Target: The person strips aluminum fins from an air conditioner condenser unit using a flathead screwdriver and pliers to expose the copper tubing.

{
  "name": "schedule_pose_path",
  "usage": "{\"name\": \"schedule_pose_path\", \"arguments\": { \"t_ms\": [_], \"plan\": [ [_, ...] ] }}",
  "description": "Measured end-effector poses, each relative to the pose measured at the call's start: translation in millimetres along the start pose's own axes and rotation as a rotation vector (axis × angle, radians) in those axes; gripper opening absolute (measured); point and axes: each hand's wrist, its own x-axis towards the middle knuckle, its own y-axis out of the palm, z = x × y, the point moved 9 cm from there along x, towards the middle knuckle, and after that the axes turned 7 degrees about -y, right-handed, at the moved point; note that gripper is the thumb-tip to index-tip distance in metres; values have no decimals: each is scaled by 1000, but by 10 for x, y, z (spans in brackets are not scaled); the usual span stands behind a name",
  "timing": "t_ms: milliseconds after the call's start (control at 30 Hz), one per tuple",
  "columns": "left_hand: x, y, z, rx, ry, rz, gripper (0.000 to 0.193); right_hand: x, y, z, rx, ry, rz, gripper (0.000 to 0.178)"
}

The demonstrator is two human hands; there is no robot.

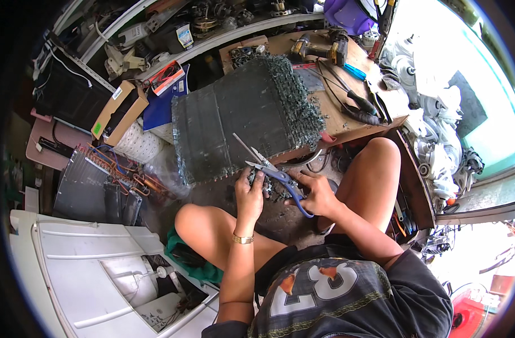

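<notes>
The left grip [248, 195] is pointing upward, its fingers [243, 181] bent. The right grip [321, 196] is facing leftward, curled. Both knees [383, 155] are standing wide apart.

Person sits low, knees spread, dark printed shirt [325, 293]. Right hand [320, 196] grips blue-handled scissors [294, 194], blades parted, pointing up and left. Left hand [249, 197] close by blades, fingers curled; whether it pinches anything, hard to tell. Thin metal rod [244, 145] beside blades. Big dark panel [229, 121] just beyond, right edge ragged and crumbly. Wooden table [339, 121] behind it carries power drill [339, 50]. Copper tubing [113, 172] off left, white appliance casing [77, 270] lower left, red fan [467, 312] lower right.
</notes>
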Motion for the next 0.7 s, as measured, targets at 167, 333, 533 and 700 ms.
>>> {"name": "schedule_pose_path", "arguments": {
  "t_ms": [167,333,533,700],
  "plan": [
    [-96,85,71,98,-73,0,21,-3,16,-36,-298,83,60,86],
    [-112,75,109,57,-73,-20,22,-14,33,-22,-249,47,16,86],
    [-91,4,69,142,7,-23,23,-54,102,-116,-150,106,133,85],
    [-19,-26,156,200,-49,37,25,-4,84,-80,-76,66,135,77]
  ]
}}
